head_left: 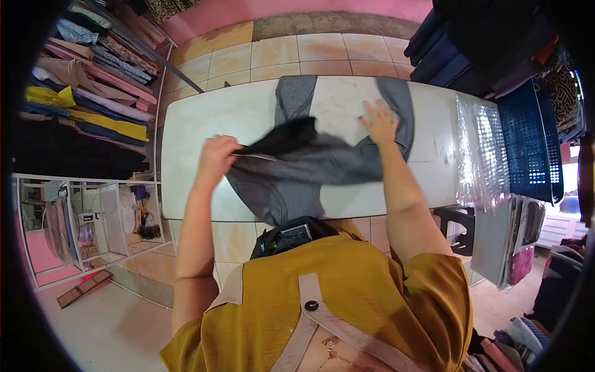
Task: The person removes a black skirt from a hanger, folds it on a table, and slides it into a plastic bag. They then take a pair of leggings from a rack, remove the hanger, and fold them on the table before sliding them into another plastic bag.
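Head view looks straight down on a white table (204, 118) with a grey garment (310, 167) spread across it, so the whole thing is laid out flat where it can be worked on. The garment sits mid-table, one sleeve (291, 96) running off toward the far edge on the left and another (400, 105) on the right, while the body hangs a bit over the near edge.

The left hand (214, 158) is closed around a fold of the fabric, fingers pinched tight on it, and that part is lifted off the table. It's blurred, so a dark flap (282, 136) shows up where the cloth is turned over. The right hand (379, 121) is pressed flat on the right sleeve, fingers spread and open, nothing gripped. It looks like the cloth is being pinned there so it doesn't slide while the other side is pulled up.

A sheet of clear plastic (480, 149) is laid at the right end of the table, just beside a blue basket (527, 142). Racks of folded clothes (93, 80) are stacked off to the left, well apart from the hands.
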Motion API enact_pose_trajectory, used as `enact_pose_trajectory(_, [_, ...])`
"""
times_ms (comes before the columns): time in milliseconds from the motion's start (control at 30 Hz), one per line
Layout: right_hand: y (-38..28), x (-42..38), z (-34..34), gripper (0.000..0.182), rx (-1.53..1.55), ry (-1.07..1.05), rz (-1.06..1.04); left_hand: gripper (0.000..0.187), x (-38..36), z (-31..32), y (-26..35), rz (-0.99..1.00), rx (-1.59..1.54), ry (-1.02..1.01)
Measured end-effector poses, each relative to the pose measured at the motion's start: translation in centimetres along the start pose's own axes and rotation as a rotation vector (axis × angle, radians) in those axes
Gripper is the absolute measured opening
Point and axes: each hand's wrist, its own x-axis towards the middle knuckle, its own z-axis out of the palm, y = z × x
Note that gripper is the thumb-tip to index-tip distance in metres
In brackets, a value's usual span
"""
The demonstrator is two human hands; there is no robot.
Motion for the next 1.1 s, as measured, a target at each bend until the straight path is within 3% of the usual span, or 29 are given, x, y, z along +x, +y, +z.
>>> enact_pose_trajectory(67, [1.1, -2.0, -1.0, 0.056, 0.017, -0.042, 0.203, 0.031, -2.5, -3.0, -2.2, -0.024, 0.079, 0.100])
enact_pose_trajectory(200, [1.7, -7.5, -0.1, 0.056, 0.077, 0.066, 0.235, 0.025, -9.4, -4.1, -5.6, -0.123, 0.188, 0.094])
enact_pose_trajectory(333, [0.2, -13.4, 0.1, 0.053, 0.047, 0.181, 0.228, 0.023, -17.0, -1.1, -7.3, -0.243, 0.060, -0.019])
enact_pose_trajectory(500, [-1.0, -12.9, -0.7, 0.049, 0.048, 0.182, 0.276, 0.022, -20.9, 1.6, -6.7, -0.396, 0.084, -0.023])
enact_pose_trajectory(567, [-2.5, -9.8, -1.7, 0.047, 0.193, 0.331, 0.066, 0.022, -19.5, 1.7, -5.9, -0.463, 0.014, 0.078])
enact_pose_trajectory(667, [-9.1, -5.3, -4.9, 0.049, 0.122, 0.268, -0.264, 0.023, -15.9, 2.4, -3.8, -0.514, -0.184, 0.259])
enact_pose_trajectory(733, [-14.0, -2.3, -5.6, 0.050, 0.035, 0.194, -0.463, 0.057, -14.0, 3.8, -2.4, -0.432, -0.119, 0.143])
enact_pose_trajectory(800, [-18.4, 0.0, -4.7, 0.051, -0.082, 0.129, -0.712, 0.078, -13.7, 6.4, -1.8, -0.490, -0.250, -0.022])
enact_pose_trajectory(933, [-21.6, 2.3, -0.8, 0.048, -0.334, -0.027, -1.026, 0.082, -13.1, 6.8, -0.4, -0.414, -0.152, -0.114])
enact_pose_trajectory(1033, [-18.4, 4.6, -0.1, 0.032, -0.274, -0.108, -0.577, 0.069, -13.9, 6.1, -1.0, -0.401, -0.193, -0.173])
enact_pose_trajectory(1100, [-11.4, 6.5, 1.7, 0.017, -0.070, 0.177, -0.418, 0.052, -15.0, 6.8, -2.1, -0.451, -0.241, -0.191])
